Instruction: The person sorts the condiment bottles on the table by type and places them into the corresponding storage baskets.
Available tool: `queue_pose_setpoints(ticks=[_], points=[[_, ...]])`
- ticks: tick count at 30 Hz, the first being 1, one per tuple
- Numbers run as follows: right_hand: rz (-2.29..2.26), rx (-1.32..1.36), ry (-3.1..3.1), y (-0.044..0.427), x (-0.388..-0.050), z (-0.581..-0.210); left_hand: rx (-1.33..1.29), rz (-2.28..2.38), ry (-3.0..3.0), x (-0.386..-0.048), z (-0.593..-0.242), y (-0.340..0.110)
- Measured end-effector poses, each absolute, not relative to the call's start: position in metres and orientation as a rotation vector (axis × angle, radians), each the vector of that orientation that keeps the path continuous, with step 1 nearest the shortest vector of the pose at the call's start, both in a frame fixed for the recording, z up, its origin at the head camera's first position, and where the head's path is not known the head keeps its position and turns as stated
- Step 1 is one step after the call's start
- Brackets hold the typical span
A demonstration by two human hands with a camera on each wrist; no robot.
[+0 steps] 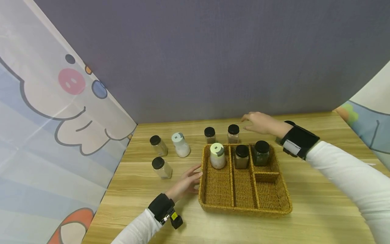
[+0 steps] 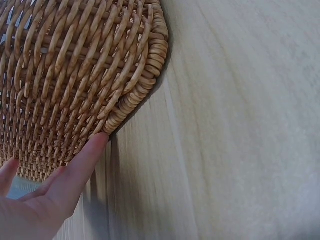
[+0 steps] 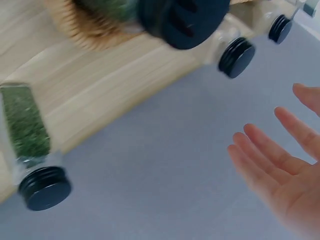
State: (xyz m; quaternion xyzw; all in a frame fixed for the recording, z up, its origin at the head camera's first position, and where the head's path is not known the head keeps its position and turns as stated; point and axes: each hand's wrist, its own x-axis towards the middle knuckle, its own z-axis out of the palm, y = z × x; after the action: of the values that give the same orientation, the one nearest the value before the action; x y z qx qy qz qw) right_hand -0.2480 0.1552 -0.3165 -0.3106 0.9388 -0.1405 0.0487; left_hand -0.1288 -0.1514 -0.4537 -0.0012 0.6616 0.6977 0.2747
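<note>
A divided wicker basket (image 1: pixel 240 210) stands on the table; my left hand (image 1: pixel 185 183) touches its left wall with fairly straight fingers. In the left wrist view, a fingertip (image 2: pixel 100 140) rests against the basket's lower edge. Inside the basket are a shaker with a pale yellow-green cap (image 1: pixel 217 156), a black-lidded jar of brown contents (image 1: pixel 241 159) and a black-lidded jar of dark green contents (image 1: pixel 261 155). My right hand (image 1: pixel 259 122) hovers empty behind the basket, fingers spread, just right of a clear black-lidded jar (image 1: pixel 233 135).
Another black-lidded jar (image 1: pixel 210 136) stands behind the basket. To the left are a white shaker (image 1: pixel 181 147) and two black-lidded jars, one farther back (image 1: pixel 159 147), one nearer (image 1: pixel 164 169). A jar of green herbs (image 3: pixel 27 125) is mostly hidden by my right wrist in the head view.
</note>
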Motion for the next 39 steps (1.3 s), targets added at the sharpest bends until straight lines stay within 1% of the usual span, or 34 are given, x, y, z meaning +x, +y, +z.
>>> queue_pose_setpoints(ticks=[8, 22, 39], points=[[-0.427, -0.833, 2.85, 0.181, -0.258, -0.32, -0.003, 1.879, 1.78, -0.129, -0.454, -0.152], [-0.428, -0.722, 2.847, 0.221, -0.268, -0.33, 0.037, 1.862, 1.804, -0.131, -0.458, -0.153], [-0.335, -0.627, 2.883, 0.249, -0.274, -0.346, 0.015, 1.872, 1.774, -0.132, -0.456, -0.151]])
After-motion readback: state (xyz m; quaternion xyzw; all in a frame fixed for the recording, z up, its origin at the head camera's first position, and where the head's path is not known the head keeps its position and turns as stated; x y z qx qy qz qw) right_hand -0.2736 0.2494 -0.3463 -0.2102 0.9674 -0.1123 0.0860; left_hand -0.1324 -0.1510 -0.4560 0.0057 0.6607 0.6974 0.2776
